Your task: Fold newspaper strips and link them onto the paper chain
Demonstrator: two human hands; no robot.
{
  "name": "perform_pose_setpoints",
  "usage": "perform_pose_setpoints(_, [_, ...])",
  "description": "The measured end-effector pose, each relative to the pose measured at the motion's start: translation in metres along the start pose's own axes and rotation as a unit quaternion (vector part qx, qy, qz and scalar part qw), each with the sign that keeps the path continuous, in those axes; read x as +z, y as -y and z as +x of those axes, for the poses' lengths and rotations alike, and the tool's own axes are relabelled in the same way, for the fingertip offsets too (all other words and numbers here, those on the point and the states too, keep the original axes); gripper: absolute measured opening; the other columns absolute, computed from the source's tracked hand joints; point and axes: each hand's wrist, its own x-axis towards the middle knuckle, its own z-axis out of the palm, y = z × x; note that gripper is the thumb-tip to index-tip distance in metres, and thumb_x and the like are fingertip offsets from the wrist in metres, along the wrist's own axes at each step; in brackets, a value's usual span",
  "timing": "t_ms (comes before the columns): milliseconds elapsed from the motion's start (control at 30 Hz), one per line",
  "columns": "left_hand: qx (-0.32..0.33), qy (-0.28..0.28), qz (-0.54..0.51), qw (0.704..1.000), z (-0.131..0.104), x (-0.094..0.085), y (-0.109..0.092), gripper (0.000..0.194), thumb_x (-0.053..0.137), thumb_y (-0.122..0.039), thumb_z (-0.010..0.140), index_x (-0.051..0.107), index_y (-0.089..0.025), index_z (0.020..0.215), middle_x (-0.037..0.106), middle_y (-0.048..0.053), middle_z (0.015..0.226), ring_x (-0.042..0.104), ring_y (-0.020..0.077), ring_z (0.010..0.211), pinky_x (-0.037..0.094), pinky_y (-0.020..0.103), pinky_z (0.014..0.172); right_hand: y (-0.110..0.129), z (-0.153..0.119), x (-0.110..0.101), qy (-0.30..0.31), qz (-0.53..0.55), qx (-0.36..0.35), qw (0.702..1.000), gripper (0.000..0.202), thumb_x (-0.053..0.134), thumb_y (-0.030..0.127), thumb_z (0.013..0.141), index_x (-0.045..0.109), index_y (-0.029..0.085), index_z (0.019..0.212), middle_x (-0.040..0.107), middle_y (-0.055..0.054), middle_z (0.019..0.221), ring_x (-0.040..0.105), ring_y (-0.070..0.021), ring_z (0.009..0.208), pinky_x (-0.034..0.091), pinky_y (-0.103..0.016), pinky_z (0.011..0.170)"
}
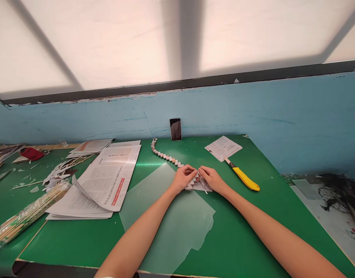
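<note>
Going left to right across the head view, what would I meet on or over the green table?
Plastic-wrapped bundle of thin sticks, newspaper sheets, folded-paper chain, right hand, yellow-handled utility knife.

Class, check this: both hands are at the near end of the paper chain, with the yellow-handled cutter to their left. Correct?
Wrong side: the head view shows the yellow-handled cutter to their right. The left hand and right hand are at the near end of the paper chain.
</note>
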Motion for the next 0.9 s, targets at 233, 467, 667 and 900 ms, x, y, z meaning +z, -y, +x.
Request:
perform_pose_setpoints(233, [-0.023,0.008,-0.012,1.0,-0.001,0.0,-0.003,0.043,0.086,-0.049,0.072,0.067,-0.015,0.089,0.075,0.007,0.08,0.074,0.0205,0.068,0.059,0.032,0.072,0.0,-0.001,-0.001,-0.007,-0.071,-0.044,0.996,0.045,0.041,0.05,0.104,0.036,0.022,0.069,0.041,0.003,0.064,0.036,-0.0144,0.062,0.029,-0.028,0.06])
perform_pose_setpoints(467, [-0.018,0.001,-0.009,1.0,0.0,-0.001,-0.003,0.043,0.084,-0.05,0.074,0.067,-0.015,0.09,0.075,0.007,0.08,0.073,0.0193,0.067,0.058,0.031,0.071,0.005,-0.002,-0.001,-0.001,-0.058,-0.042,0.997,0.044,0.04,0.049,0.104,0.04,0.022,0.07,0.044,0.003,0.065,0.04,-0.0147,0.063,0.032,-0.028,0.061])
perform_pose_setpoints(667, [-0.018,0.006,-0.007,1.0,0.001,-0.003,0.0,0.043,0.084,-0.05,0.074,0.067,-0.014,0.091,0.075,0.007,0.077,0.072,0.0187,0.069,0.057,0.029,0.07,0.006,-0.005,-0.003,0.002,-0.087,-0.068,0.994,0.04,0.044,0.043,0.104,0.045,0.021,0.07,0.046,0.003,0.066,0.042,-0.0146,0.064,0.032,-0.027,0.061])
perform_pose_setpoints(900, [-0.021,-0.022,-0.054,0.998,0.002,-0.001,-0.003,0.047,0.087,-0.052,0.069,0.065,-0.015,0.09,0.074,0.005,0.075,0.071,0.0178,0.065,0.057,0.03,0.069,0.022,-0.002,0.0,-0.069,-0.097,-0.111,0.987,0.027,0.046,0.039,0.104,0.059,0.021,0.089,0.056,-0.003,0.086,0.054,-0.0195,0.079,0.044,-0.034,0.076])
